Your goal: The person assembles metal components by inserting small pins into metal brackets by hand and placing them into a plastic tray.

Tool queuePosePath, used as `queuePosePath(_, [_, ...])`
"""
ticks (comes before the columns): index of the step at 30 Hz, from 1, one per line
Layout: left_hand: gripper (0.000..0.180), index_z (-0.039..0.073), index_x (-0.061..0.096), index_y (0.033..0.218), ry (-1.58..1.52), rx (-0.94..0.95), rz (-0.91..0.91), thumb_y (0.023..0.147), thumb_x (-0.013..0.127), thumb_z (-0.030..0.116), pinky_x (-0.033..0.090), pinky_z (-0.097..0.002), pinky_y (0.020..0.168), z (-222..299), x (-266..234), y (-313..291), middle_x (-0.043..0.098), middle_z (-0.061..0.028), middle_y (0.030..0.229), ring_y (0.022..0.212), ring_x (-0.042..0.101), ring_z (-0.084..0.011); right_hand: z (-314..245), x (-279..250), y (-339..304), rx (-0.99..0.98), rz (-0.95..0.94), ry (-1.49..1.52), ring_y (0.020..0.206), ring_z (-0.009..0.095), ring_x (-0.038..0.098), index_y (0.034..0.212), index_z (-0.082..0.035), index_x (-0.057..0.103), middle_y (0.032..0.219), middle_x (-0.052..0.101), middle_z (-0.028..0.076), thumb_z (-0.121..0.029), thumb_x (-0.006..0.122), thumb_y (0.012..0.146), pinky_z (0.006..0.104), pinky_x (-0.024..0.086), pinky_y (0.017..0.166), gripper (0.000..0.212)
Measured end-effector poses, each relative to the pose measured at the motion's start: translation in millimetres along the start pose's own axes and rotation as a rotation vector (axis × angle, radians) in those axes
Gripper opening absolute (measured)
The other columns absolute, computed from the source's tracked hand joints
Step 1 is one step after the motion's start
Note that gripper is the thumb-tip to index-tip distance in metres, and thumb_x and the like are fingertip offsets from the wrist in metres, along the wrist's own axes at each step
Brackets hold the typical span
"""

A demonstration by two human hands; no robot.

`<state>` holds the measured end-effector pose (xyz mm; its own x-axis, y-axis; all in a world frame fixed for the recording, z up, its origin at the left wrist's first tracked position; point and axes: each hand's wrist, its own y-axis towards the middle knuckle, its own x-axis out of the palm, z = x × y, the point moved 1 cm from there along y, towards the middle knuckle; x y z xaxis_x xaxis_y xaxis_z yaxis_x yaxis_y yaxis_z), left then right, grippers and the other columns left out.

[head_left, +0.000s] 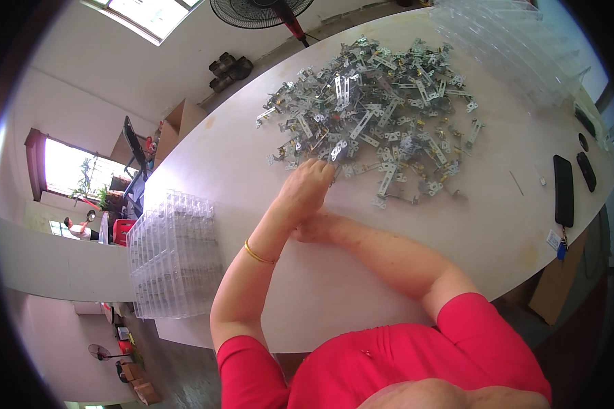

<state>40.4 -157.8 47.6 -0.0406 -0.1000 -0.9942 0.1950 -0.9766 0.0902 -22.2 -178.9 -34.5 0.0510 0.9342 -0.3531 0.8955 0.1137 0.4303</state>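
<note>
A large heap of small silvery metal brackets (382,102), some with brass-coloured parts, lies spread over the white table (484,232). My left hand (308,185), with a gold bangle on its wrist, is closed at the near edge of the heap. A metal bracket (338,150) sticks out at its fingers, which appear to grip it. Tucked under the left wrist is my right hand (312,226), its arm crossing in from the right. The right fingers are hidden, so what they hold does not show.
Clear plastic trays (174,255) are stacked at the table's left edge. More clear plastic trays (512,51) lie at the far right. A black phone-like slab (563,191), a small black object (586,172) and a thin rod (516,183) rest on the right side.
</note>
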Motion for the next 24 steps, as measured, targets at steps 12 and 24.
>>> queuePosePath(12, [0.02, 0.003, 0.063, 0.102, -0.121, -0.03, -0.022, 0.084, 0.068, 0.01, 0.051, -0.0413, 0.085, 23.0, -33.2, -8.6, 0.066, -0.0143, 0.098, 0.097, 0.063, -0.0336, 9.2, 7.7, 6.8, -0.125, -0.042, -0.071, 0.101, 0.029, 0.062, 0.094, -0.011, 0.065, 0.098, 0.067, 0.007, -0.018, 0.064, 0.089, 0.0435, 0.046, 0.091, 0.009])
queuePosePath(24, [0.027, 0.0, 0.066, 0.109, -0.175, -0.494, 0.316, 0.092, 0.056, 0.019, 0.048, -0.045, 0.094, -136.4, -16.1, 61.7, 0.066, -0.0225, 0.108, 0.105, 0.062, -0.0384, 4.3, 0.5, 7.3, -0.179, -0.094, -0.212, 0.093, 0.027, 0.062, 0.086, -0.013, 0.063, 0.088, 0.064, 0.005, -0.017, 0.067, 0.086, 0.042, 0.047, 0.085, 0.006])
